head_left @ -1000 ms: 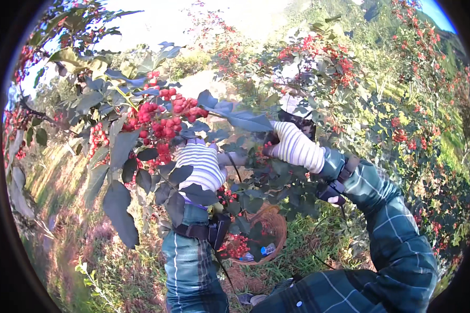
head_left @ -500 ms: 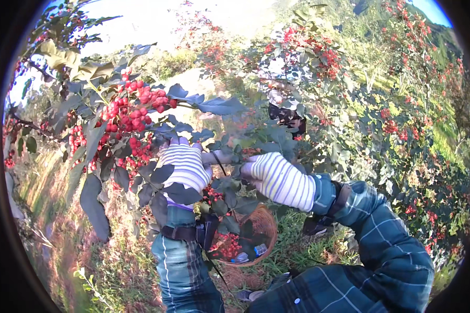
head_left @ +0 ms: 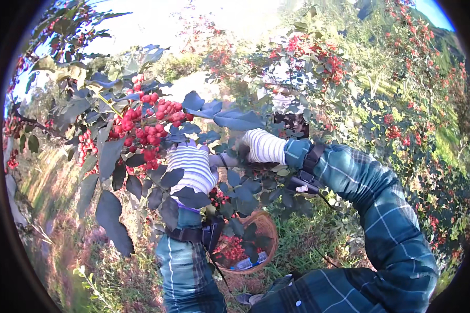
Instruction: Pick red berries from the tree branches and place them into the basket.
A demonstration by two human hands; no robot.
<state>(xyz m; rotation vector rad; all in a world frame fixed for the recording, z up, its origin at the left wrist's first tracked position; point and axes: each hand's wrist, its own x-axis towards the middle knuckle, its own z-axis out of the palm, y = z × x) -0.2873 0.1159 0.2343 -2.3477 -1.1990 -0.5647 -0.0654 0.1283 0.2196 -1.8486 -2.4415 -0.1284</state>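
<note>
1. Left hand (head_left: 190, 168), in a striped glove, reaches among leaves (head_left: 192, 197) just below the red berry cluster (head_left: 154, 125); fingertips hidden, so I cannot tell whether it grips anything
2. Right hand (head_left: 262, 146), likewise gloved, curls below a broad leaf (head_left: 238, 120); its grasp is unclear
3. Basket (head_left: 271, 235) beneath holds red berries (head_left: 231, 248)

Broad leaves (head_left: 192, 197) and red berries (head_left: 151, 125) hem in the gloved left hand (head_left: 190, 164); room opens over grass (head_left: 300, 245) beside the basket (head_left: 271, 229).

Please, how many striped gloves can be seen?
2: one on the left hand, beside red berries; one on the right hand, farther right. Leaves may hide others.
</note>
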